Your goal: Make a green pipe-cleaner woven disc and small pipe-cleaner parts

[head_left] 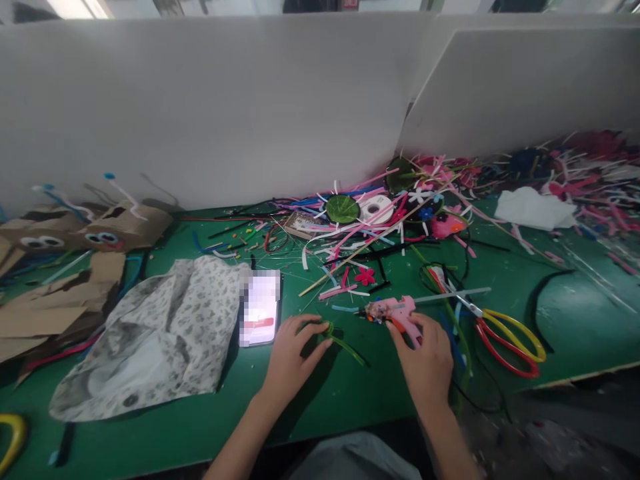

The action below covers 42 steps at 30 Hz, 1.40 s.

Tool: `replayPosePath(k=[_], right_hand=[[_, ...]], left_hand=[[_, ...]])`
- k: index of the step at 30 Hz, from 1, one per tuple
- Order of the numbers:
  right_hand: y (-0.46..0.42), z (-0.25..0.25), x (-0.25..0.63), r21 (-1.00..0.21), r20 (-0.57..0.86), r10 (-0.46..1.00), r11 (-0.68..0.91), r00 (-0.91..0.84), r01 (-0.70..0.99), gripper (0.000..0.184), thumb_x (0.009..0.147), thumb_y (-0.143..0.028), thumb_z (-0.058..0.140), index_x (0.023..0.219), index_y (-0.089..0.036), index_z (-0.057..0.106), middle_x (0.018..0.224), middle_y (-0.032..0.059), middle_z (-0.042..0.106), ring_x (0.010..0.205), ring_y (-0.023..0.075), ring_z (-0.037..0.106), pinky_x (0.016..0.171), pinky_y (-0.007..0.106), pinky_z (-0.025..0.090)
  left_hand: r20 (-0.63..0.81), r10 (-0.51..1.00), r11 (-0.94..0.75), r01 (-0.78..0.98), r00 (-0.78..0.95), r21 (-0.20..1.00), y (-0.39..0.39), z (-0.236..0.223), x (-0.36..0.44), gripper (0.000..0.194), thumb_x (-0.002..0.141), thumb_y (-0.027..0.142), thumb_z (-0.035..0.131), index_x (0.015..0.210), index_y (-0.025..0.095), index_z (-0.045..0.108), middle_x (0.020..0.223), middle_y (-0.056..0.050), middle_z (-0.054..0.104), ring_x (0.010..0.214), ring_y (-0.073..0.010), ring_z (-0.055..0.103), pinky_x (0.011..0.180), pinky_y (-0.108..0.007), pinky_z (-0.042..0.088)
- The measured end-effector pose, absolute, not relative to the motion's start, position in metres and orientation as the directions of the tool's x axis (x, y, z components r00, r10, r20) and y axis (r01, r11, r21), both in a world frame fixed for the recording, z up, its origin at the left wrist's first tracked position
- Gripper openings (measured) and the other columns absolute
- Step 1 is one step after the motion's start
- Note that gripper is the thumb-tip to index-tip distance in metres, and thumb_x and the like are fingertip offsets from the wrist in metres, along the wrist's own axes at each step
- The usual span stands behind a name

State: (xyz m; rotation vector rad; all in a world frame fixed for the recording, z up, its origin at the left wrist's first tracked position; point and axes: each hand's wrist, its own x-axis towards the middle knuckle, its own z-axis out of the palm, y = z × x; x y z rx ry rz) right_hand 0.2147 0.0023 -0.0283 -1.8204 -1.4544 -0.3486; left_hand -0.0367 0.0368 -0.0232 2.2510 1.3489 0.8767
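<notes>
My left hand [300, 353] pinches a green pipe cleaner [347, 348] between thumb and fingers. Its end by the fingertips is coiled, and a loose tail runs down to the right. My right hand [425, 357] is closed around the handle of a pink hot glue gun [400, 310], with the thumb near the orange trigger. A clear glue stick sticks out behind the gun, and its nozzle points left. To the right of that hand lie scissors [510, 340] with one red and one yellow handle loop, near several pipe cleaners.
A phone [260, 307] with a lit screen lies beside a patterned cloth [175, 333]. Brown cardboard pieces [50, 307] and googly-eyed cardboard shapes [125, 223] stand at left. Pipe cleaners, a ribbon spool [377, 209] and a white cloth [535, 208] crowd the back, before a grey partition [225, 100].
</notes>
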Motion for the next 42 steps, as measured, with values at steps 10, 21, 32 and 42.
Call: replayPosePath(k=[10, 21, 32, 42], right_hand=[[-0.009, -0.01, 0.162, -0.421, 0.489, 0.848, 0.435, -0.204, 0.796, 0.016, 0.094, -0.02, 0.053, 0.105, -0.02, 0.064, 0.09, 0.0041, 0.069, 0.082, 0.017, 0.062, 0.076, 0.033, 0.046], [-0.001, -0.011, 0.152, -0.305, 0.517, 0.812, 0.472, -0.273, 0.827, 0.034, 0.093, -0.005, 0.04, 0.102, -0.019, 0.069, 0.085, 0.0044, 0.066, 0.072, 0.0148, 0.057, 0.067, 0.029, 0.042], [0.009, -0.01, 0.155, -0.134, 0.481, 0.778, 0.52, -0.403, 0.844, 0.029, 0.093, -0.006, 0.044, 0.097, -0.018, 0.069, 0.079, 0.0043, 0.062, 0.071, 0.0155, 0.053, 0.065, 0.031, 0.036], [0.018, -0.012, 0.161, -0.156, 0.462, 0.774, 0.551, -0.433, 0.819, 0.029, 0.092, -0.005, 0.042, 0.099, -0.017, 0.066, 0.086, 0.0055, 0.065, 0.079, 0.0168, 0.056, 0.07, 0.032, 0.035]], left_hand=[[0.316, 0.889, -0.457, 0.622, 0.33, 0.636, 0.037, -0.026, -0.036, 0.022, 0.089, 0.028, 0.062, 0.11, 0.026, 0.062, 0.116, -0.007, 0.061, 0.108, -0.023, 0.058, 0.092, -0.044, 0.047], [0.297, 0.908, -0.418, 0.601, 0.295, 0.681, 0.037, -0.022, -0.035, 0.02, 0.089, 0.028, 0.062, 0.109, 0.027, 0.065, 0.116, -0.006, 0.061, 0.108, -0.0225, 0.058, 0.094, -0.044, 0.047], [0.412, 0.856, -0.508, 0.655, 0.313, 0.559, 0.039, -0.015, -0.031, 0.016, 0.089, 0.025, 0.061, 0.104, 0.028, 0.068, 0.108, -0.005, 0.064, 0.102, -0.0225, 0.06, 0.092, -0.046, 0.046], [0.416, 0.85, -0.517, 0.66, 0.322, 0.544, 0.038, -0.02, -0.031, 0.016, 0.088, 0.023, 0.063, 0.103, 0.026, 0.067, 0.105, -0.005, 0.066, 0.099, -0.0218, 0.061, 0.094, -0.047, 0.044]])
